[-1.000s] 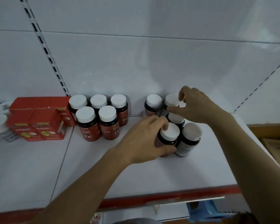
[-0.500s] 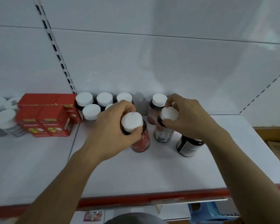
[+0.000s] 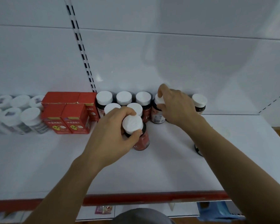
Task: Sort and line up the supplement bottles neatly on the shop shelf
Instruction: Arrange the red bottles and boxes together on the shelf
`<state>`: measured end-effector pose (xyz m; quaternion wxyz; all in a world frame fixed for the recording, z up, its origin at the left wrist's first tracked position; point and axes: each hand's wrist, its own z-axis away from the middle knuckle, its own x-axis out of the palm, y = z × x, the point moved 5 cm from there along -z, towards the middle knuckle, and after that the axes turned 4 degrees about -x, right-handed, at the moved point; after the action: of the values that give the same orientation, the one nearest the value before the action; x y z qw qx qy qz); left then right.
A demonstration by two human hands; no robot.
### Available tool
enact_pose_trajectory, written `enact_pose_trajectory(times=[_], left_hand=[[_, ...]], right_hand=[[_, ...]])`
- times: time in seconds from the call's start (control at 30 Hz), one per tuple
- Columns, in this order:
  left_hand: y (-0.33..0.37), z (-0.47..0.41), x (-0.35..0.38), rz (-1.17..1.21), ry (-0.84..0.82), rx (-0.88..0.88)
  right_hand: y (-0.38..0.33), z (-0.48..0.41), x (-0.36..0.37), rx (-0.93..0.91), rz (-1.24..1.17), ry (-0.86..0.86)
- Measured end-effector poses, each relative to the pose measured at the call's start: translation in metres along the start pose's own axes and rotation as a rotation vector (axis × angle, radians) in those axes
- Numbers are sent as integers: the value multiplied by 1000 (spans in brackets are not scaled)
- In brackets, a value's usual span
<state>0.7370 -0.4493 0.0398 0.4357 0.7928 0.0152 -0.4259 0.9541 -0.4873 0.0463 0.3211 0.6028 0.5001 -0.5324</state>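
Note:
My left hand (image 3: 110, 136) grips a dark, red-labelled bottle with a white cap (image 3: 133, 125) standing on the white shelf (image 3: 152, 172), just in front of a block of matching red-labelled bottles (image 3: 124, 98). At the back wall, my right hand (image 3: 176, 107) holds the cap of another dark bottle (image 3: 158, 114), right of that block. One more white-capped bottle (image 3: 199, 102) stands at the back, right of my right hand. My right forearm mostly hides a dark bottle (image 3: 197, 149) further forward.
Red supplement boxes (image 3: 68, 117) stand left of the red-labelled bottles. Further left are several clear bottles with white caps (image 3: 29, 118). The shelf has a red front edge (image 3: 152, 198). A slotted upright (image 3: 81, 50) runs up the white back panel.
My left hand has carried its bottle left to the front of the red-labelled group. My right hand has moved its bottle back towards the wall, beside the back row.

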Motion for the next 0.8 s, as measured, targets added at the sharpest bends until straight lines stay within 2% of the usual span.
enact_pose_trajectory(times=[0.13,0.27,0.3,0.4,0.47,0.57,0.8], left_hand=[[25,-23,3,-130,-89,128],[46,-56,18,-299,-83,304],[46,-64,24,-343,-100,318],[37,-80,41,-425,-146,297],[30,-84,44,-383,-115,242],[25,-83,50,-330,-87,193],[19,-79,58,-338,-85,206]], right_hand=[[6,0,4,13,8,0],[24,5,-23,47,-30,113],[31,6,-29,59,-26,88],[49,8,-26,97,67,-163],[51,10,-17,134,85,-241],[45,8,-12,133,111,-214],[57,13,-20,106,18,-103]])
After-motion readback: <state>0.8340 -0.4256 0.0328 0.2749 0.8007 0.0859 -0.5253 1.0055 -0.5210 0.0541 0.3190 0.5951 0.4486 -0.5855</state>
